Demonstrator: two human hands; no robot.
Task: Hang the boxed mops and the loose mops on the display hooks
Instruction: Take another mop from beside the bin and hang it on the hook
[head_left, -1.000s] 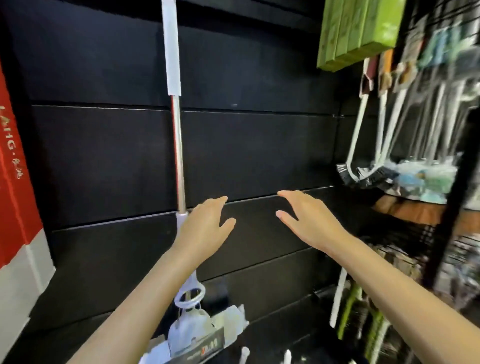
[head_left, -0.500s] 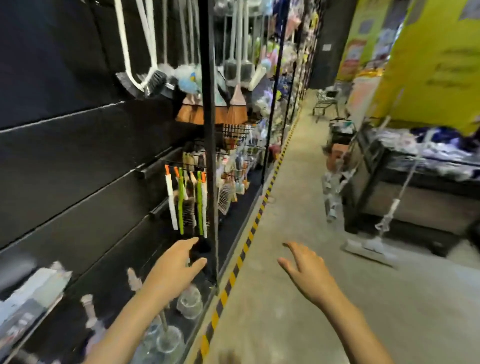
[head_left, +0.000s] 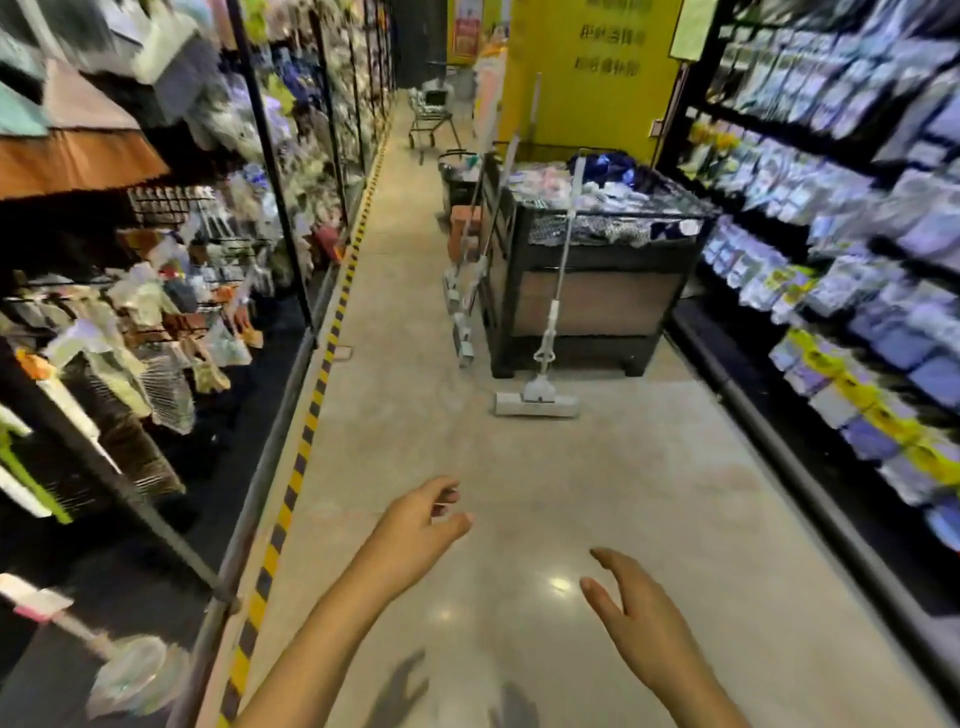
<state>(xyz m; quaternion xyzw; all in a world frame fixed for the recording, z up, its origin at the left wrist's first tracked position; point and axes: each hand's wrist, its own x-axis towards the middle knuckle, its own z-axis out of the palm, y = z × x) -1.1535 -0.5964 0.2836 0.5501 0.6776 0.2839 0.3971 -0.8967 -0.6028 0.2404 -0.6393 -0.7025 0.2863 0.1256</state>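
Note:
A loose white sponge mop (head_left: 545, 358) leans against the front of a dark display bin (head_left: 597, 280), its head flat on the floor. More mops (head_left: 462, 306) lean against the bin's left side. My left hand (head_left: 415, 525) and my right hand (head_left: 634, 618) are both held out over the aisle floor, fingers apart, holding nothing. Both hands are well short of the mops.
A shelf rack with brushes and hanging goods (head_left: 156, 322) runs along the left behind a yellow-and-black floor stripe (head_left: 306, 431). Shelves of packaged goods (head_left: 831, 260) line the right. A shopping cart (head_left: 434, 117) stands far down the aisle near a yellow wall (head_left: 587, 78).
My view has swung right from the black wall panel with a hung mop to the open aisle. Both hands left the wall and stay empty.

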